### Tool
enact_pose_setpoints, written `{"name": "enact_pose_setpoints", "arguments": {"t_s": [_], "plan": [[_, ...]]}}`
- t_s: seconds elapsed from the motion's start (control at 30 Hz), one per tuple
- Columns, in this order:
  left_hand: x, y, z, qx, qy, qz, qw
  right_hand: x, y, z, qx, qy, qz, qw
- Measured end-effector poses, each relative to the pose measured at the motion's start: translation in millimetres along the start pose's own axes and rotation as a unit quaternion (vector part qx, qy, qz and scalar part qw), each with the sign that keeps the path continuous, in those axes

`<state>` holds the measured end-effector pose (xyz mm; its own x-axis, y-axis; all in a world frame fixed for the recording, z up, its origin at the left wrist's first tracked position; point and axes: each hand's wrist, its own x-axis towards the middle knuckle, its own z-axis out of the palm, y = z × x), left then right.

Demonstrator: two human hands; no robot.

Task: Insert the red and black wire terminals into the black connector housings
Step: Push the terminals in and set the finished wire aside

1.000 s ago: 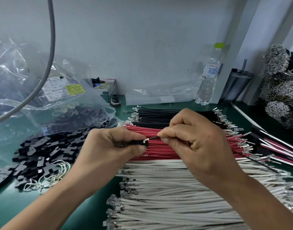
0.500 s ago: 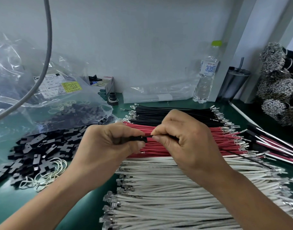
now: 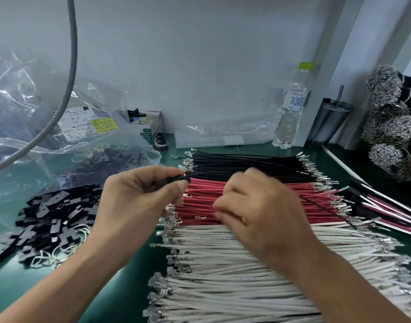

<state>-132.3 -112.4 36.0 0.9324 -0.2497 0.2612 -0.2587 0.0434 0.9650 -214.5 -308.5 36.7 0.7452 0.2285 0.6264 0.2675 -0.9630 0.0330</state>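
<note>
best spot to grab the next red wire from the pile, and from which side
Pinch a top wire of the red wires on its insulation just behind the metal terminal, coming from above with the right hand, which is blurred over that row. The wires lie flat, side by side, with terminals lined up on the left edge near the left hand holding the housing, so little turning should be needed.

Bare green mat [image 3: 18, 285] lies open at near left; the housing pile [image 3: 53, 220] and plastic bag [image 3: 36, 141] crowd behind it — wire rows [image 3: 234, 271] (white nearest) fill the right.
</note>
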Motion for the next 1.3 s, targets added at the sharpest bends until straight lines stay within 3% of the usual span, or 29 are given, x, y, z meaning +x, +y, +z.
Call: {"name": "enact_pose_setpoints", "arguments": {"t_s": [0.07,0.27,0.37,0.47,0.57,0.8,1.03,1.3], "plan": [[0.3,0.1,-0.1,0.000,0.000,-0.006,1.000,-0.9,-3.2,7.7,0.028,-0.071,0.022,0.997],[-0.2,0.9,1.2,-0.022,-0.012,-0.030,0.999,0.4,-4.2,15.3,0.011,-0.071,0.037,0.997],[1.1,3.0,-0.7,-0.066,-0.012,-0.053,0.996,-0.4,-1.7,9.8,0.057,-0.043,0.078,0.994],[1.0,4.5,-1.2,-0.100,-0.027,-0.085,0.991,-2.1,1.4,3.0,0.175,-0.004,0.121,0.977],[0.4,5.6,0.0,-0.127,-0.065,-0.115,0.983,-2.6,-4.5,-3.5,0.220,0.036,0.117,0.968],[-1.0,6.5,1.2,-0.176,-0.137,-0.161,0.961,-2.5,-5.9,-6.5,0.212,0.084,0.121,0.966],[-0.4,7.6,1.2,-0.180,-0.141,-0.172,0.958,-2.6,-8.6,-8.1,0.232,0.081,0.136,0.960],[1.0,8.7,-3.3,-0.160,-0.169,-0.183,0.955,0.2,-6.1,-16.5,0.092,0.064,0.027,0.993]]}}
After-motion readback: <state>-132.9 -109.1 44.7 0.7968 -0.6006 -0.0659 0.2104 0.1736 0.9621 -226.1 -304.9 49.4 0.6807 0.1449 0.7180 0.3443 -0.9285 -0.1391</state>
